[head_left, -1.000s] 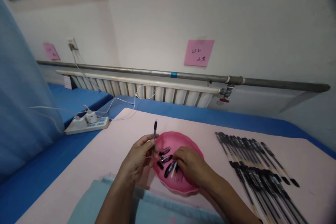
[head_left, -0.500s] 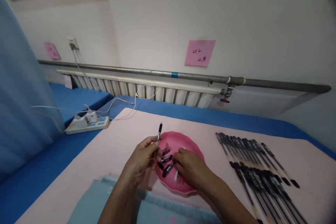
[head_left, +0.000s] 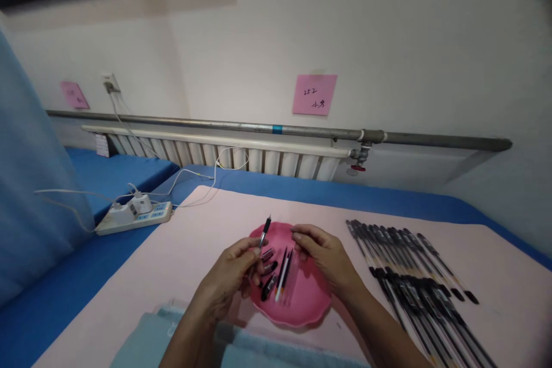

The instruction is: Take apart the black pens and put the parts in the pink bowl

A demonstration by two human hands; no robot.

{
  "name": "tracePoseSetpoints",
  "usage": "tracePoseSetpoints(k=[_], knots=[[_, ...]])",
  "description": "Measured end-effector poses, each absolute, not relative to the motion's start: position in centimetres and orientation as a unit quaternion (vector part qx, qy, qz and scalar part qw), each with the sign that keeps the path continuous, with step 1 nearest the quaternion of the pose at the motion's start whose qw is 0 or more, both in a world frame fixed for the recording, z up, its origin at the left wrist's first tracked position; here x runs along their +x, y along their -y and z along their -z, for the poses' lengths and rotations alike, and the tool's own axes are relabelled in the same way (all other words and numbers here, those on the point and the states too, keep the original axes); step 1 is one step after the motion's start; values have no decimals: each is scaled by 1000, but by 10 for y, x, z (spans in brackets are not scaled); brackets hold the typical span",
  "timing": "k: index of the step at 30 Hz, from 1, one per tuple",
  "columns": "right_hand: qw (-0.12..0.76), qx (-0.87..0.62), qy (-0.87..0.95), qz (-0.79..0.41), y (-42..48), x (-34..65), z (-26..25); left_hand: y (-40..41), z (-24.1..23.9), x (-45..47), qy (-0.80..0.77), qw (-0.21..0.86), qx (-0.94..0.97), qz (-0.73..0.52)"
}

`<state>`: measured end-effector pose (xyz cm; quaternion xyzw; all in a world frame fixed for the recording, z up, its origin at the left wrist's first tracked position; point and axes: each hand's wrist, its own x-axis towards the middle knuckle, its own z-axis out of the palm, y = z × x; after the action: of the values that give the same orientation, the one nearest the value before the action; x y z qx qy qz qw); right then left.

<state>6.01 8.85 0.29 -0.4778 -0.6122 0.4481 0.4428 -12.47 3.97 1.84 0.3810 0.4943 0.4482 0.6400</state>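
From where I stand, two rows of pens (head_left: 410,292) appear finished, loose parts (head_left: 269,287) on the pink plate (head_left: 308,306) seem outstanding, and the left hand (head_left: 233,270) grips one upright pen (head_left: 265,230) near the plate's left rim, tip up, long axis leaning right, the right hand (head_left: 325,256) curled (closed or not, I cannot tell).

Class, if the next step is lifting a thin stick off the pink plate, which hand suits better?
Probably the right hand: it's over the pink plate, near the thin sticks; the left hand grips a pen. Whether the right holds something is unclear.
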Motion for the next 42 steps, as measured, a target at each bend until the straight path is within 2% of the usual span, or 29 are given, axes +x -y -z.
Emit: tracePoseSetpoints(k=[4, 10, 28, 42], knots=[[499, -434, 550, -511, -88, 62, -11, -37, -16, -121, -482, 648, 414, -421], [519, -405, 523, -542, -82, 59, -21, -35, -20, -117, -491, 645, 453, -372], [476, -444, 605, -458, -77, 62, -33, -36, -17, -118, -505, 636, 472, -345], [457, -410, 552, -564, -81, 65, -29, -36, -15, -116, -489, 639, 465, -369]])
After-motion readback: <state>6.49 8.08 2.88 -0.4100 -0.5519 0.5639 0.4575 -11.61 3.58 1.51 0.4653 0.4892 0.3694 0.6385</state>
